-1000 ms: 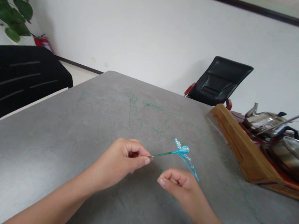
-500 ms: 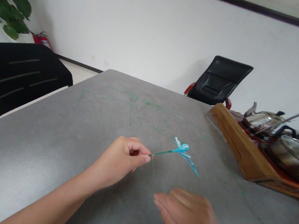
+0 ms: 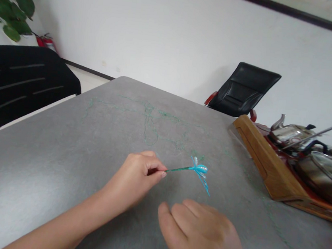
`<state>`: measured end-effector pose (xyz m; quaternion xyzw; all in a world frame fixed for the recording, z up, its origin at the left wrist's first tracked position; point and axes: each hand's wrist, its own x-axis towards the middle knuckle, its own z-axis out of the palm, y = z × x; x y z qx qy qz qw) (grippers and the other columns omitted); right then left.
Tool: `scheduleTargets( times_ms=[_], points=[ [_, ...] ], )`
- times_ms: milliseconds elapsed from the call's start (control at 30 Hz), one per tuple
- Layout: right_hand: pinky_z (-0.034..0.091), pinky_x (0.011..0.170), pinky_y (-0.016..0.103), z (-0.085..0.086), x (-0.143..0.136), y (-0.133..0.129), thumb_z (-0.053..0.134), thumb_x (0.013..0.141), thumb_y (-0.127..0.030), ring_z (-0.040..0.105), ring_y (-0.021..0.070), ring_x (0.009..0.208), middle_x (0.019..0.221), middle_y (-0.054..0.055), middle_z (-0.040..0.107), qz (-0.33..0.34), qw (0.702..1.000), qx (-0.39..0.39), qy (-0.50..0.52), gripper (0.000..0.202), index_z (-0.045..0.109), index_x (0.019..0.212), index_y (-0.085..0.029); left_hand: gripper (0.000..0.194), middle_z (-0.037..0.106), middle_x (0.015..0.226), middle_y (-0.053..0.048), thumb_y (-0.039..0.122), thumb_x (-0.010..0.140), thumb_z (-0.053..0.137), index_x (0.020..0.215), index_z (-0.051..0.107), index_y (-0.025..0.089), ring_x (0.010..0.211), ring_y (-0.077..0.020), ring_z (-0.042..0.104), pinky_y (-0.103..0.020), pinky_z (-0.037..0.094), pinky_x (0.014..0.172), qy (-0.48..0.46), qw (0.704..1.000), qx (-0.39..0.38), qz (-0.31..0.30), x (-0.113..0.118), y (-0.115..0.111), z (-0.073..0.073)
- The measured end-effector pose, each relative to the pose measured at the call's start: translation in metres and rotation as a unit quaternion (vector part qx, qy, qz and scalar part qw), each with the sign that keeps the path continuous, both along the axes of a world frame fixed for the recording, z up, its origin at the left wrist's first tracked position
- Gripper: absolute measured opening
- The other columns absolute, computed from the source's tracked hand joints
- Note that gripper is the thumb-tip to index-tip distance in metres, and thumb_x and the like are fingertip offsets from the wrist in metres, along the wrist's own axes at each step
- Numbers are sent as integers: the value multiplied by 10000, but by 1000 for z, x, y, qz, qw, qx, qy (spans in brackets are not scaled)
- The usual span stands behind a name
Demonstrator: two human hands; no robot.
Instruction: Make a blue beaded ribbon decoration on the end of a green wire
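My left hand (image 3: 142,172) pinches the green-wrapped stem of a small wire flower (image 3: 200,168) between thumb and fingertips. The flower has light blue looped petals with clear beads, and its head points right above the table. Nearer to me and to the right, my right hand (image 3: 201,232) is closed, back of the hand up. A thin green thread ran from the stem toward it half a second ago. That thread cannot be made out now, and the right fingertips are hidden.
Tangled green thread (image 3: 151,117) lies across the grey table (image 3: 61,144). At right stands a wooden tray (image 3: 257,163) with a steel kettle (image 3: 293,133) and a glass-lidded pot (image 3: 325,170). Black chairs (image 3: 244,89) stand beyond the table and at left.
My right hand has moved left and slightly away from me, its fingers curled. The flower has turned in the left fingertips, so its petals sit differently. The thread below the stem no longer shows.
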<state>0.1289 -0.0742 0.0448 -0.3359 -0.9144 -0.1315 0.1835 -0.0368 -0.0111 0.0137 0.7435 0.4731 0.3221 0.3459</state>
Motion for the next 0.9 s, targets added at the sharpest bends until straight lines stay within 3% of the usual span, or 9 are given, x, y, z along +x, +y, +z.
scheduleTargets(
  times_ms=[233, 500, 733, 900],
  points=[
    [277, 414, 325, 33, 8, 10, 380, 796, -17, 464, 158, 446, 501, 26, 570, -7, 999, 17, -37, 329, 619, 689, -217, 246, 593, 714, -24, 124, 891, 517, 724, 693, 158, 673, -135, 562, -237, 378, 601, 105, 987, 110, -43, -3, -1, -8],
    [225, 488, 314, 38, 24, 33, 399, 862, -103, 430, 144, 497, 525, 22, 536, -44, 998, -9, -35, 312, 612, 664, -216, 242, 605, 755, -4, 163, 909, 495, 797, 705, 201, 618, -123, 587, -239, 317, 544, 204, 971, 102, -76, -7, -3, 4],
    [352, 618, 279, 28, 40, 68, 496, 928, -298, 608, 172, 704, 749, 27, 696, -98, 977, -178, 67, 253, 701, 802, -216, 236, 645, 773, -6, 145, 901, 523, 812, 731, 211, 653, -125, 597, -234, 363, 592, 161, 968, 111, -157, -12, 0, 8],
    [359, 596, 251, 5, 51, 96, 559, 887, -351, 554, 134, 621, 662, -10, 648, -100, 916, -340, 187, 235, 695, 778, -193, 197, 639, 749, -2, 150, 903, 559, 844, 741, 196, 679, -110, 602, -214, 414, 646, 47, 981, 69, -177, -14, 3, 11]
  ],
)
